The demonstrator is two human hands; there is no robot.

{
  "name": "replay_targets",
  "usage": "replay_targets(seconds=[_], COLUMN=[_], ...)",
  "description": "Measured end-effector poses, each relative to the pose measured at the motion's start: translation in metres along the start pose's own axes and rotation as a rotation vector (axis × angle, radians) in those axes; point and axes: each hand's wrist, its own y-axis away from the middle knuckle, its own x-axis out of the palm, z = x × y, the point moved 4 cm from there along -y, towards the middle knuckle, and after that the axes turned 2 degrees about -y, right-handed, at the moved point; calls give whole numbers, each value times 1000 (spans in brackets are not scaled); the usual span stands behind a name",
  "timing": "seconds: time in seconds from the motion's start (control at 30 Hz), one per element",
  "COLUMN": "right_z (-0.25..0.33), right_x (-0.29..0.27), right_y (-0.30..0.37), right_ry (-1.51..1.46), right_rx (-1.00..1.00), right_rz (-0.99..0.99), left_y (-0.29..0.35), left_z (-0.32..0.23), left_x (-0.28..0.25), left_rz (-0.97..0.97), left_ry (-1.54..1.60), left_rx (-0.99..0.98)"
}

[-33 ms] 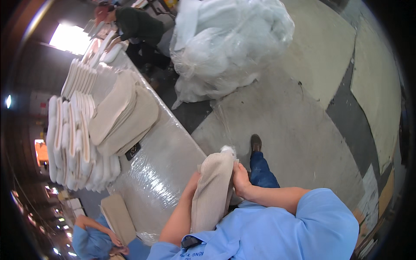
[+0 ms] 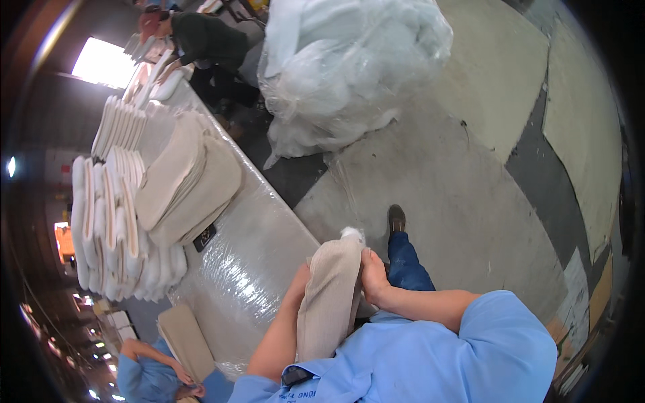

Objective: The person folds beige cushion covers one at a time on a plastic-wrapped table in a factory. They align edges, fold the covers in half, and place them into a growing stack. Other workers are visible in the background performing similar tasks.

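In front of my body I hold a beige fabric cushion cover (image 2: 329, 295), long and rounded. White fluffy filling (image 2: 351, 234) pokes out at its far end. My left hand (image 2: 302, 277) grips the cover's left side, its fingers mostly hidden by the fabric. On the opposite edge, near the filling, my right hand (image 2: 373, 275) is closed on the cloth. The cover's near end rests against my blue shirt.
To the left runs a plastic-covered table (image 2: 252, 258) with stacked beige covers (image 2: 195, 181), white folded pads (image 2: 111, 225) and a small black object (image 2: 205, 238). A plastic-wrapped white bundle (image 2: 349, 74) stands ahead. Co-workers are at the far end (image 2: 208, 43) and lower left (image 2: 151, 373).
The view has shifted very slightly, with the table and the bundle a little further left. Both hands keep the same hold on the cushion cover.
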Motion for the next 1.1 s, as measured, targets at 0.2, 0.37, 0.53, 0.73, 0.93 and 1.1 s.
replay_targets(seconds=[0.2,0.37,0.53,0.73,0.93,1.1], right_z=[18,48,57,64,56,56], right_x=[12,11,9,43,29,16], right_y=[-11,-31,-58,-83,-80,-65], right_ry=[-185,-98,22,62,65,-9], right_rx=[22,52,-6,96,101,58], right_rz=[-150,-191,-199,-119,-187,-163], left_y=[-36,-58,-44,-40,-42,-65], left_z=[5,33,20,41,-3,-99], left_x=[10,10,20,17,13,15], left_rz=[-96,-370,-562,-614,-622,-112], left_ry=[59,29,-109,10,-330,-270], left_rx=[-36,116,79,100,439,546])
